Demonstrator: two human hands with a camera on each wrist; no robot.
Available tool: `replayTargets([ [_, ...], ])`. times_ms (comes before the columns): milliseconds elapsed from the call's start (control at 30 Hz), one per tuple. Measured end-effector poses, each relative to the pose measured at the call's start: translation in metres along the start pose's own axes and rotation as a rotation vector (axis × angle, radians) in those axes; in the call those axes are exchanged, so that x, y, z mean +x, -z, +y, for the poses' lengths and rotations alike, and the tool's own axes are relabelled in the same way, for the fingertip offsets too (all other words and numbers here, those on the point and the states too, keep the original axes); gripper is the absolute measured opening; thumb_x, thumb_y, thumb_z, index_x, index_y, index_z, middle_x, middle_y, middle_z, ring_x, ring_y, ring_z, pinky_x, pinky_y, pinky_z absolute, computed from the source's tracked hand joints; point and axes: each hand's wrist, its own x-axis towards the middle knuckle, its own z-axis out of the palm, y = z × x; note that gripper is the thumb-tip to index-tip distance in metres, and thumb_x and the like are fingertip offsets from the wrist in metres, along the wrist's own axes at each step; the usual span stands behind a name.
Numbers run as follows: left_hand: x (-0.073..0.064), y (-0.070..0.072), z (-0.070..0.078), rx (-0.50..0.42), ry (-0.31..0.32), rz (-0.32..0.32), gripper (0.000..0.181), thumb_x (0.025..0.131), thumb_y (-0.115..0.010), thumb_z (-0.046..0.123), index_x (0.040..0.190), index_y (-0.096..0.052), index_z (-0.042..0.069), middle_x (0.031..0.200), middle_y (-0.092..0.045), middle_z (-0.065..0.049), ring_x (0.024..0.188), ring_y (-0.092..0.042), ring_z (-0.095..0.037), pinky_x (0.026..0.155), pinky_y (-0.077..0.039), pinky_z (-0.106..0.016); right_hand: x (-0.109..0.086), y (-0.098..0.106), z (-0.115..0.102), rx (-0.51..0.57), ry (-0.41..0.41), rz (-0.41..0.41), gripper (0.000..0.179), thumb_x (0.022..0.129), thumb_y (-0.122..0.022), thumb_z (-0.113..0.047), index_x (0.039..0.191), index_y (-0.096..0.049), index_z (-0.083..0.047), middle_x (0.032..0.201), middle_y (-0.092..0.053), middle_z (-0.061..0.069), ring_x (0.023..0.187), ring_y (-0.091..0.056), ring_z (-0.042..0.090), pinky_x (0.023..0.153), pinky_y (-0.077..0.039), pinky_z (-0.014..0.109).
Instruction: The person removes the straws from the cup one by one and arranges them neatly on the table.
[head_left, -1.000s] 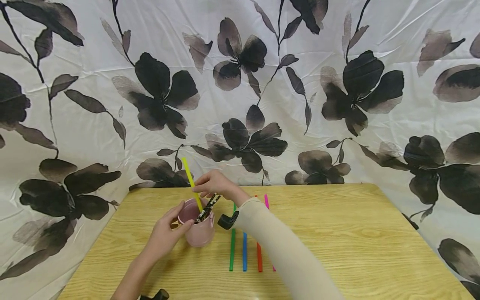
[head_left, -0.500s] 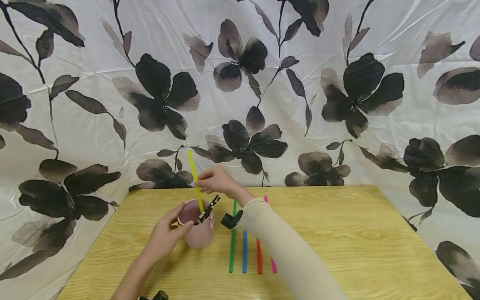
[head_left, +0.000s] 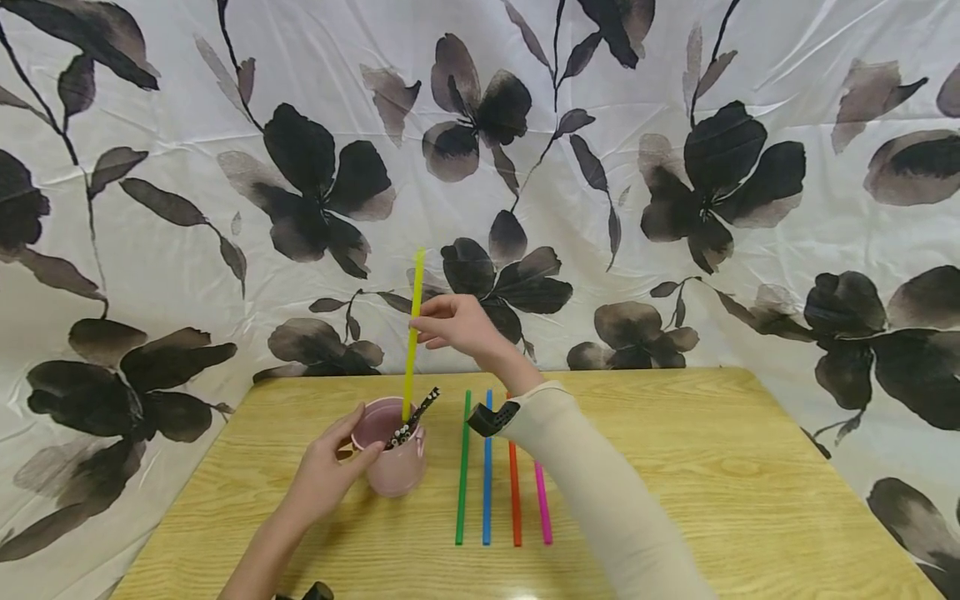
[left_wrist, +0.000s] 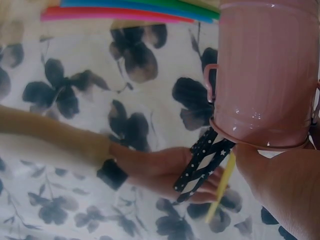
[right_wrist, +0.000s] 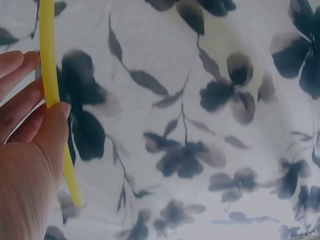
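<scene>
Straw (head_left: 412, 354) on my feed: yellow, thin, smooth, near upright, slightly curved in the right wrist view. Right hand (head_left: 461, 325) pinches it between thumb and fingers. Its lower end shows at the mouth of the pink bucket (head_left: 396, 473); can't tell if it touches inside. Left hand (head_left: 330, 462) grips the bucket, thumb at the near rim, fingers round the left side. Bucket reads glossy, round, thin lip, small side loop. Black patterned straws (head_left: 416, 419) lean out to the right, white dots and stars. Beside it on the wood-grain table (head_left: 675, 467) I count four plain ones, roughly parallel: green straw (head_left: 463, 467), blue straw (head_left: 487, 492), red straw (head_left: 516, 492), magenta straw (head_left: 543, 504). Creased, slightly shiny floral cloth (head_left: 600, 83) behind. Cream sleeve (head_left: 600, 475) on the right arm.
</scene>
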Motion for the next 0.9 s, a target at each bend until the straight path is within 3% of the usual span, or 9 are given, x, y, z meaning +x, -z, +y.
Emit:
replayTargets([
  [233, 0.003, -0.001, 0.007, -0.008, -0.019, 0.009, 0.065, 0.08, -0.062, 0.035, 0.134, -0.036, 0.01, 0.133, -0.039, -0.011, 0.11, -0.046, -0.024, 0.078, -0.048, -0.035, -0.015, 0.037, -0.034, 0.116, 0.151, 0.111, 0.028, 0.08, -0.065, -0.015, 0.1, -0.059, 0.004, 0.091, -0.063, 0.017, 0.084, -0.059, 0.036, 0.071, -0.05, 0.042],
  [400, 0.004, -0.001, 0.004, -0.001, -0.018, 0.015, 0.065, 0.08, -0.062, 0.035, 0.135, -0.036, 0.011, 0.133, -0.039, -0.01, 0.11, -0.046, -0.025, 0.077, -0.048, -0.036, -0.033, 0.064, -0.053, 0.09, 0.219, 0.187, 0.028, 0.08, -0.065, -0.015, 0.1, -0.059, 0.004, 0.09, -0.063, 0.016, 0.079, -0.062, 0.031, 0.07, -0.05, 0.04],
  [600, 0.001, -0.002, 0.002, -0.008, -0.023, 0.014, 0.065, 0.08, -0.063, 0.033, 0.135, -0.036, 0.01, 0.133, -0.04, -0.01, 0.108, -0.047, -0.024, 0.075, -0.049, -0.036, -0.052, 0.091, -0.056, 0.039, 0.174, 0.251, 0.031, 0.08, -0.065, -0.017, 0.1, -0.058, 0.005, 0.088, -0.063, 0.017, 0.075, -0.063, 0.027, 0.071, -0.05, 0.042],
  [900, 0.0, -0.004, 0.0, 0.003, -0.027, 0.021, 0.065, 0.08, -0.063, 0.032, 0.135, -0.036, 0.009, 0.132, -0.041, -0.01, 0.106, -0.049, -0.022, 0.076, -0.048, -0.034, -0.076, 0.113, -0.025, -0.041, 0.038, 0.329, 0.028, 0.08, -0.065, -0.017, 0.098, -0.059, 0.005, 0.083, -0.063, 0.013, 0.07, -0.062, 0.026, 0.067, -0.051, 0.039],
])
